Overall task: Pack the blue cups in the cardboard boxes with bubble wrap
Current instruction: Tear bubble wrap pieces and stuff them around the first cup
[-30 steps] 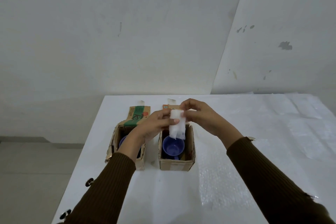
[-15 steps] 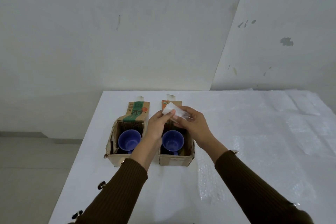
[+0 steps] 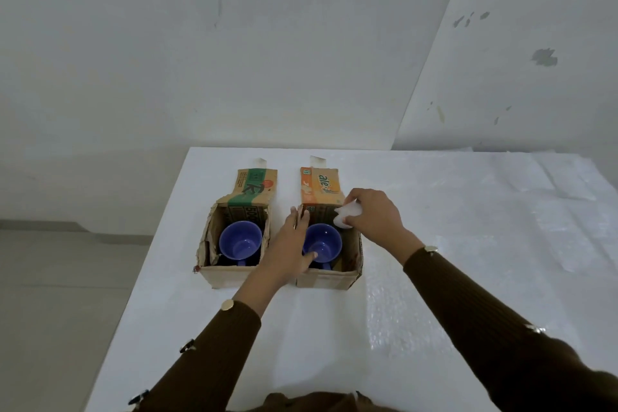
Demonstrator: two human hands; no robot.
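Note:
Two open cardboard boxes stand side by side on the white table. The left box point(image 3: 230, 274) holds a blue cup point(image 3: 240, 240). The right box point(image 3: 329, 279) holds a second blue cup point(image 3: 323, 241). My left hand point(image 3: 290, 251) grips the left wall of the right box, thumb on the cup's rim. My right hand point(image 3: 373, 217) holds a crumpled piece of bubble wrap point(image 3: 347, 213) at the box's far right corner, next to the cup.
Both boxes have printed lids folded back, a green lid point(image 3: 255, 189) and an orange lid point(image 3: 321, 187). Sheets of bubble wrap point(image 3: 551, 211) cover the right side of the table. The table's left edge point(image 3: 147, 261) drops to the floor. A wall stands behind.
My hands have parted. The left hand dropped to the right box's left wall. The right hand carried the bubble wrap down to the box's far right corner.

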